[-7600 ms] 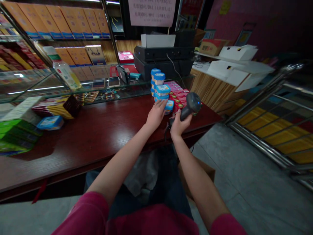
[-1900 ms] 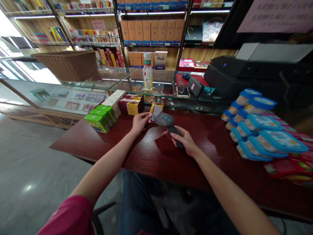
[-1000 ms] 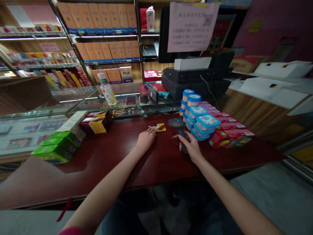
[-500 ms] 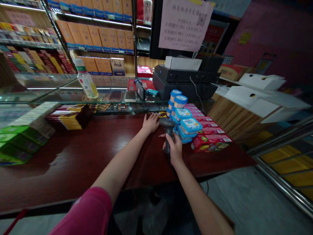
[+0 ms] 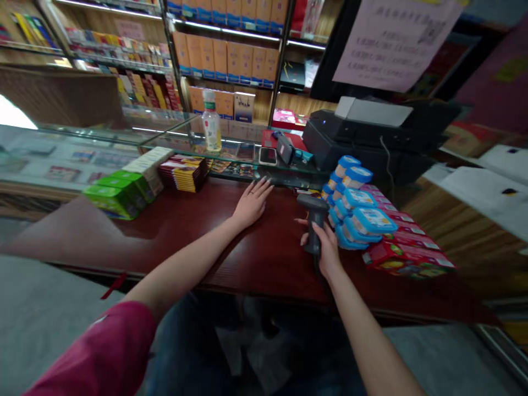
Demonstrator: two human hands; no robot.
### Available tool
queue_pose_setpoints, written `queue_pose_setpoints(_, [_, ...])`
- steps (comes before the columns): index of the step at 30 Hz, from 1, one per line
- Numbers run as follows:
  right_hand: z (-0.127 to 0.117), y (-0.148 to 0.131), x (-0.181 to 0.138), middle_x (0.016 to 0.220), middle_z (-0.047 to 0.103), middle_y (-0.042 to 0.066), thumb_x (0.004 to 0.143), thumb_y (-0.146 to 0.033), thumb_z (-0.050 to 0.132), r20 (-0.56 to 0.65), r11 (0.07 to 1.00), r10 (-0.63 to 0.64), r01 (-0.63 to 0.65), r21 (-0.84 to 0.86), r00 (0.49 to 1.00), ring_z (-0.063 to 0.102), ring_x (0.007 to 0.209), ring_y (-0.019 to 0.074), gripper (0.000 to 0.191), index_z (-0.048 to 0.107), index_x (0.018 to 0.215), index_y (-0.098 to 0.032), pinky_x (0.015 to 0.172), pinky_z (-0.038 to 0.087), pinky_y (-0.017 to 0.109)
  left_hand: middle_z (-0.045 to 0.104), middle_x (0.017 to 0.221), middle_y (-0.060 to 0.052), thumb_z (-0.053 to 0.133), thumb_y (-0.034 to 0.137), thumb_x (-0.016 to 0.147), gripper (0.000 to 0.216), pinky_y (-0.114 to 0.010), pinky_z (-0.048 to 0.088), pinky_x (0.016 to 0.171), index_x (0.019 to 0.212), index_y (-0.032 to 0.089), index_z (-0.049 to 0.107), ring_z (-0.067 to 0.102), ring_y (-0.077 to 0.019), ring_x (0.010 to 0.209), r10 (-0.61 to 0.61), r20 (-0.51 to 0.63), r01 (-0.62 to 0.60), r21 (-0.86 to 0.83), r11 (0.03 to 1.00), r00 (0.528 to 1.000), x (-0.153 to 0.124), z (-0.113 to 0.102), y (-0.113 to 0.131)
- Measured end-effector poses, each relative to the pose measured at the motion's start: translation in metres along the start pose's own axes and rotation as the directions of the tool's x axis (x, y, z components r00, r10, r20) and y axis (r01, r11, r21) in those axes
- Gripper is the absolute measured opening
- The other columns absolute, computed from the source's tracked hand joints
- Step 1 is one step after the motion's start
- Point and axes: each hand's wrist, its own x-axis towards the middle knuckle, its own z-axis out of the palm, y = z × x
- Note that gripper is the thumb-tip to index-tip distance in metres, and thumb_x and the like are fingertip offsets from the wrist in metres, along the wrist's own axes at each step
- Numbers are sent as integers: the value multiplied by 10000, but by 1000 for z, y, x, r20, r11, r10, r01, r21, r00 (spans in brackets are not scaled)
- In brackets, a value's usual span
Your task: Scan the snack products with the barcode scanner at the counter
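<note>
My right hand (image 5: 325, 247) is wrapped round the handle of a dark grey barcode scanner (image 5: 314, 217), held upright over the brown counter (image 5: 264, 247). Just right of the scanner rise stacked blue-lidded tubs (image 5: 363, 217), and beyond them lie red printed boxes (image 5: 406, 250). My left hand (image 5: 252, 202) rests palm down near the counter's back edge, fingers stretched out and holding nothing. A phone (image 5: 268, 156) lies on the glass shelf behind it.
Green boxes (image 5: 117, 190) and dark red-and-yellow packs (image 5: 183, 173) stand in rows at the left. A drink bottle (image 5: 212, 122) stands on the glass case. Black equipment (image 5: 371, 135) sits at the back right. Boxes (image 5: 231, 59) fill the rear shelves.
The view has swung left, so the counter goods appear further right. My left hand has moved left, away from the tubs and the scanner. My right hand still grips the scanner.
</note>
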Motion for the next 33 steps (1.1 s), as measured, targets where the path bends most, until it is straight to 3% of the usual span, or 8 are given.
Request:
queue_pose_setpoints(4, [53, 4, 17, 1337, 756, 124, 786, -541, 805, 141, 990, 111, -122, 73, 984, 629, 547, 114, 485, 694, 1133, -221, 524, 520, 282, 302, 1748, -25, 406, 97, 944, 725, -443, 108, 1369, 1656, 226, 379, 179, -195, 1656, -147, -193, 167, 90, 982, 970, -48, -59, -74])
queue_pose_setpoints(8, [105, 11, 28, 1451, 689, 134, 751, -503, 835, 302, 970, 201, -232, 72, 932, 631, 584, 110, 498, 716, 1135, -209, 519, 514, 270, 315, 1743, -68, 442, 86, 903, 756, -481, 125, 1369, 1650, 188, 390, 193, -228, 1656, -362, -434, 423, 49, 905, 825, -85, -98, -135])
queue_pose_setpoints(11, [121, 18, 29, 1439, 694, 152, 746, -488, 847, 387, 974, 205, -228, 15, 899, 609, 555, 105, 510, 716, 1143, -195, 509, 504, 274, 484, 1653, -107, 462, 93, 902, 670, -543, 188, 1349, 1565, 172, 526, 323, -273, 1613, -468, -467, 530, 3, 848, 750, -98, -108, -159])
queue_pose_setpoints(14, [119, 23, 24, 1383, 727, 154, 808, -535, 797, 402, 984, 167, -178, -11, 900, 568, 504, 96, 487, 710, 1149, -199, 479, 477, 281, 710, 1421, -87, 502, 209, 989, 421, -563, 207, 1340, 1341, 238, 731, 556, -293, 1439, -466, -468, 527, 1, 850, 751, -98, -109, -162])
queue_pose_setpoints(17, [113, 23, 17, 1327, 754, 131, 875, -567, 725, 398, 992, 128, -120, -44, 908, 567, 505, 113, 433, 708, 1147, -230, 476, 485, 302, 800, 1230, -50, 595, 312, 1004, 264, -533, 283, 1313, 1147, 306, 817, 663, -283, 1246, -423, -460, 449, -57, 892, 781, -90, -107, -149])
queue_pose_setpoints(22, [115, 21, 6, 1216, 786, 117, 850, -492, 788, 459, 990, 108, -55, -127, 882, 555, 518, 118, 424, 706, 1182, -241, 497, 508, 317, 809, 1203, -54, 677, 365, 984, 249, -415, 511, 1100, 1170, 290, 825, 698, -268, 1166, -462, -426, 321, -363, 875, 778, -77, -96, -121])
queue_pose_setpoints(27, [121, 20, 1, 1207, 791, 101, 776, -423, 867, 490, 977, 110, -4, -211, 865, 602, 594, 139, 469, 719, 1185, -248, 523, 515, 307, 839, 1033, -90, 819, 444, 845, 314, -350, 591, 860, 1019, 187, 863, 766, -270, 940, -597, -93, 337, -752, 566, 797, -69, -72, -112])
queue_pose_setpoints(33, [121, 24, 1, 1160, 805, 109, 755, -397, 880, 470, 969, 89, 32, -244, 878, 721, 804, 229, 493, 727, 1198, -243, 612, 561, 331, 838, 961, -101, 879, 502, 747, 438, -315, 582, 744, 1010, 152, 860, 743, -227, 812, -703, 66, 398, -860, 320, 708, -67, -56, -113])
